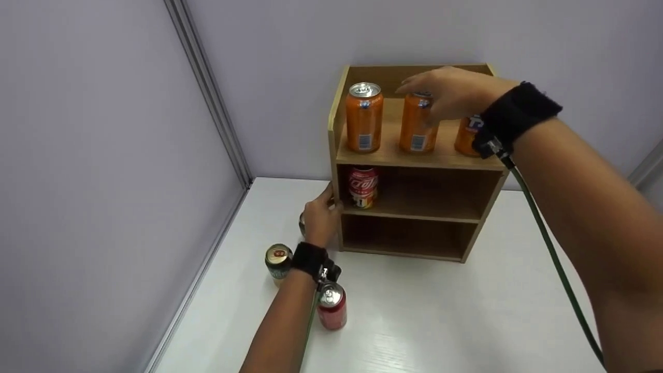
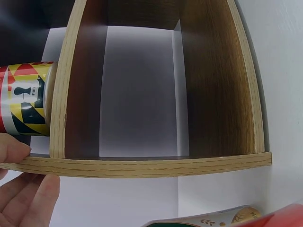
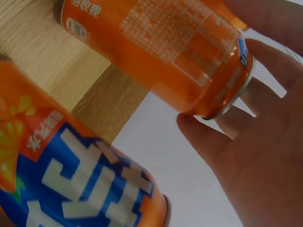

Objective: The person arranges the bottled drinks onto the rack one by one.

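My right hand [image 1: 453, 92] is at the top of the middle orange soda can [image 1: 414, 127], which stands upright on the top tier of a small wooden shelf [image 1: 414, 165]. In the right wrist view the fingers are spread loosely around that can's upper end; one fingertip [image 3: 187, 125] lies right by the rim. Down at the shelf's left side, my left hand [image 1: 320, 220] holds the side panel, thumb inside and fingers outside. Just beside that thumb, a red cola can [image 1: 362, 186] stands on the middle tier.
Orange cans flank the middle one, left [image 1: 364, 119] and right [image 1: 466, 137]. A dark green and gold can [image 1: 278, 261] and a red can [image 1: 332, 308] stand on the white table [image 1: 414, 321]. Another can [image 1: 302, 224] is mostly hidden behind my left hand. Walls rise behind and left.
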The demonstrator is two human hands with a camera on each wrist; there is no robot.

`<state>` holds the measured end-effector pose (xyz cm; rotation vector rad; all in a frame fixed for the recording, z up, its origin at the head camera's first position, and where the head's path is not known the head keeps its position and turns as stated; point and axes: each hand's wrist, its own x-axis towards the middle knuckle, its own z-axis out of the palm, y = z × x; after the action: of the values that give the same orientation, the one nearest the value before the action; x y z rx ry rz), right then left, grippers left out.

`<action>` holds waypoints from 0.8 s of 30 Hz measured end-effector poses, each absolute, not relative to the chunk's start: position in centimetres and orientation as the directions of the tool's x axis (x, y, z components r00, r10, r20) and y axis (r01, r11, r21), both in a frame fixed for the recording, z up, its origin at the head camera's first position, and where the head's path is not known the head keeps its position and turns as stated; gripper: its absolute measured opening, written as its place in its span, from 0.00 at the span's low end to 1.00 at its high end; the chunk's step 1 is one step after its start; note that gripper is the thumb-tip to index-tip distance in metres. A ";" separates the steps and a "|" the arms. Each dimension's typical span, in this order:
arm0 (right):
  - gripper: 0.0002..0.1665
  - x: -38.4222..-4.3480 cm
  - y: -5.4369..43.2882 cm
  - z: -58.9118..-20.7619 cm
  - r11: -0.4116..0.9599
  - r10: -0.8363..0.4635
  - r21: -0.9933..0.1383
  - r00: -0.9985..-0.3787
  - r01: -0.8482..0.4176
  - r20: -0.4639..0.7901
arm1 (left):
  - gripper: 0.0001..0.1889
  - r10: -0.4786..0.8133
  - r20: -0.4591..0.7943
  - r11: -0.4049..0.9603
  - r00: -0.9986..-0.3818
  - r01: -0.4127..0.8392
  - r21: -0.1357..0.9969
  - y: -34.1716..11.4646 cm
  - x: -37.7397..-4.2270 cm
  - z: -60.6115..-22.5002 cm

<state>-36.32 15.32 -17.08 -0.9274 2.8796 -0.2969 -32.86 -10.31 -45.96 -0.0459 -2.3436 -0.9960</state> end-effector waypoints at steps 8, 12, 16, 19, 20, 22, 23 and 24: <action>0.51 -36.7 15.7 -17.4 0.843 -0.514 -0.157 -0.857 -0.515 0.050 | 0.23 -0.186 0.581 0.720 -0.792 0.293 0.630 -10.0 -33.0 -45.9; 0.51 -37.0 15.9 -17.5 0.853 -0.507 -0.103 -0.859 -0.511 0.067 | 0.23 -0.177 0.580 0.707 -0.795 0.307 0.637 -9.7 -33.0 -45.9; 0.56 -37.0 15.8 -18.0 0.863 -0.502 0.007 -0.856 -0.505 0.122 | 0.22 -0.181 0.562 0.696 -0.807 0.298 0.653 -9.6 -32.7 -46.0; 0.59 -36.8 16.0 -17.8 0.861 -0.507 0.018 -0.854 -0.509 0.114 | 0.22 -0.176 0.569 0.697 -0.803 0.307 0.648 -9.5 -32.5 -46.2; 0.57 -36.8 16.1 -17.6 0.853 -0.520 0.003 -0.849 -0.522 0.099 | 0.22 -0.172 0.574 0.696 -0.800 0.313 0.646 -9.5 -32.5 -46.2; 0.52 -36.7 16.5 -17.0 0.836 -0.542 -0.061 -0.838 -0.545 0.060 | 0.22 -0.171 0.581 0.699 -0.796 0.318 0.641 -9.4 -32.5 -46.1; 0.49 -36.7 16.7 -16.7 0.828 -0.551 -0.097 -0.833 -0.552 0.038 | 0.22 -0.171 0.583 0.702 -0.795 0.316 0.638 -9.5 -32.5 -46.0; 0.46 -36.7 16.9 -16.4 0.821 -0.559 -0.130 -0.829 -0.556 0.019 | 0.22 -0.171 0.584 0.704 -0.793 0.317 0.636 -9.5 -32.5 -45.9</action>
<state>-36.71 16.87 -16.42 -0.9122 2.9785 -0.2031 -32.52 -9.48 -45.90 -0.1106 -2.2785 -1.0055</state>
